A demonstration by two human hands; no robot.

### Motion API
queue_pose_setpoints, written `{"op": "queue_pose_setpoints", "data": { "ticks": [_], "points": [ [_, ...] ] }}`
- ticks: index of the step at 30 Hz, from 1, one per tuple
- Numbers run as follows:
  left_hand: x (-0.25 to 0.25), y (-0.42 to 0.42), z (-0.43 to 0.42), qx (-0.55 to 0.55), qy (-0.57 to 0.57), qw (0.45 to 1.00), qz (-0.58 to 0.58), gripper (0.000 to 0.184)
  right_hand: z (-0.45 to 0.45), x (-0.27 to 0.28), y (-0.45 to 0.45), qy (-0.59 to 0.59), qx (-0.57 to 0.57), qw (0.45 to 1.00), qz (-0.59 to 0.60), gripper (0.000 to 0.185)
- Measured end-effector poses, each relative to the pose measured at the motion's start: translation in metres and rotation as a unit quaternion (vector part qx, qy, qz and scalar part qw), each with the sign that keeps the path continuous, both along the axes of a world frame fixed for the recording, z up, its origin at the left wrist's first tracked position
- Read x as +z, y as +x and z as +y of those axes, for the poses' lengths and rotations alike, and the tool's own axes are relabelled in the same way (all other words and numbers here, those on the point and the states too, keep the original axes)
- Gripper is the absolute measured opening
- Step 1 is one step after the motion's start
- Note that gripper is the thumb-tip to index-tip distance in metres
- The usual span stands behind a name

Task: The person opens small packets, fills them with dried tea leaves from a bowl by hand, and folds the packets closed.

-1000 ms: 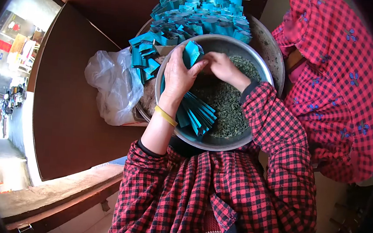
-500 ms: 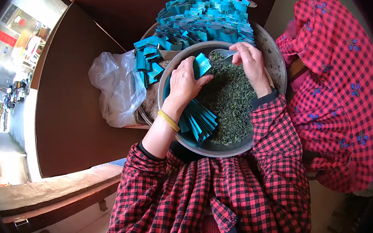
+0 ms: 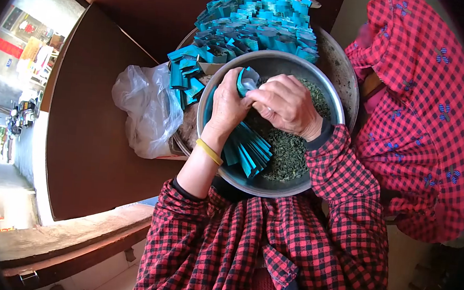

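Over a metal bowl (image 3: 272, 192), my left hand (image 3: 226, 101) is closed around a small teal packet (image 3: 240, 85), whose mouth is spread open. My right hand (image 3: 289, 106) is closed with its fingertips at that mouth. It grips a spoon (image 3: 250, 76), of which only a pale part shows at the packet's opening; the handle is hidden by the fingers. Dark green dried leaves (image 3: 291, 158), which look like tea, fill much of the bowl. A fanned bundle of teal packets (image 3: 248, 150) lies in the bowl below my left hand.
Behind the bowl, a large heap of teal packets (image 3: 258, 24) rests in a wider round basin (image 3: 347, 80). A clear plastic bag (image 3: 146, 108) sits at left, beside a brown panel (image 3: 103, 118). Red checked cloth (image 3: 419, 116) hangs close on the right.
My right hand has moved left and down from the bowl's far rim, bringing the leaf-loaded spoon to the packet. The packet in my left hand is now opened wide and tilted.
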State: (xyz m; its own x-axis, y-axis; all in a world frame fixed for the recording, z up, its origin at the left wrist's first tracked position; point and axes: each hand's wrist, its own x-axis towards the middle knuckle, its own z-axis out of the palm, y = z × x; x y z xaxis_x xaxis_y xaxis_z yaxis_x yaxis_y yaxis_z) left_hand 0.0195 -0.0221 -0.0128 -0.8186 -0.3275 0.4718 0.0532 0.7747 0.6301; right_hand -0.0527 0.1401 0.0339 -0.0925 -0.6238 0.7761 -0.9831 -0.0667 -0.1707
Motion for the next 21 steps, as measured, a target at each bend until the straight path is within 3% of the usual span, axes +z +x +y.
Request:
{"op": "queue_pose_setpoints", "data": {
  "ticks": [4,7,8,11,12,14,15,17,21],
  "points": [
    [0.005,-0.003,0.002,0.012,0.047,0.999,0.016,0.062,0.005,-0.001,-0.014,-0.073,-0.06,0.995,0.03,0.015],
    [0.009,-0.004,0.002,0.016,0.08,0.996,0.026,0.06,0.008,-0.008,-0.027,-0.111,-0.132,0.965,-0.198,0.016],
    [0.01,-0.003,0.002,0.016,0.094,0.995,0.032,0.059,0.009,-0.016,-0.033,-0.107,-0.132,0.965,-0.202,0.016],
    [0.013,0.001,0.004,0.02,0.118,0.992,0.04,0.058,0.006,-0.049,-0.05,0.179,-0.225,0.942,-0.174,0.021],
    [0.015,0.001,0.005,0.023,0.129,0.99,0.046,0.058,0.006,-0.057,-0.047,0.179,-0.228,0.941,-0.176,0.021],
    [0.015,0.0,0.006,0.024,0.14,0.988,0.055,0.058,-0.003,-0.061,-0.031,0.31,-0.174,0.905,-0.234,0.024],
    [0.013,0.0,0.006,0.023,0.139,0.988,0.063,0.058,-0.007,-0.067,-0.024,0.309,-0.176,0.905,-0.233,0.024],
    [0.011,0.0,0.004,0.024,0.136,0.987,0.081,0.059,-0.015,-0.083,-0.016,0.307,-0.055,0.897,-0.314,0.022],
    [0.014,0.002,0.006,0.002,0.096,0.991,0.097,0.062,-0.025,-0.106,-0.042,0.257,-0.055,0.867,-0.424,0.022]
  ]
}}
